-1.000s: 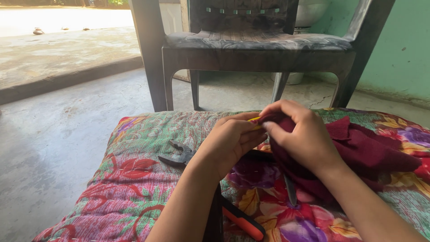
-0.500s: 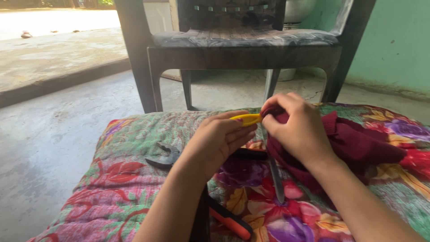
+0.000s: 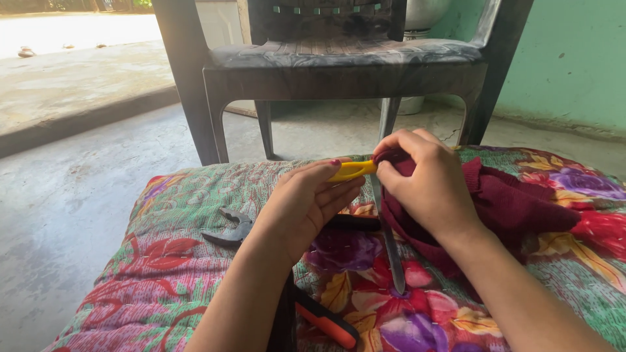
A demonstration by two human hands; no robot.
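Note:
My left hand [image 3: 305, 203] grips a small yellow-handled tool [image 3: 351, 171], its tip pointing right into a fold of dark red knitted cloth [image 3: 521, 202]. My right hand [image 3: 427, 182] pinches that fold of cloth against the tool's tip. The cloth lies over the right side of a floral quilted cushion [image 3: 182, 274]. A long thin grey strip [image 3: 388, 238] hangs down from between my hands over the cushion.
Dark pliers [image 3: 227, 233] lie on the cushion left of my left wrist. An orange-and-black handle [image 3: 326, 321] pokes out under my left forearm. A dark plastic chair [image 3: 339, 65] stands just beyond the cushion on a concrete floor [image 3: 72, 195]; a green wall [image 3: 574, 58] is at right.
Both hands have lifted slightly and drawn apart, so more of the yellow tool shows between them. The view has shifted a little closer to the chair.

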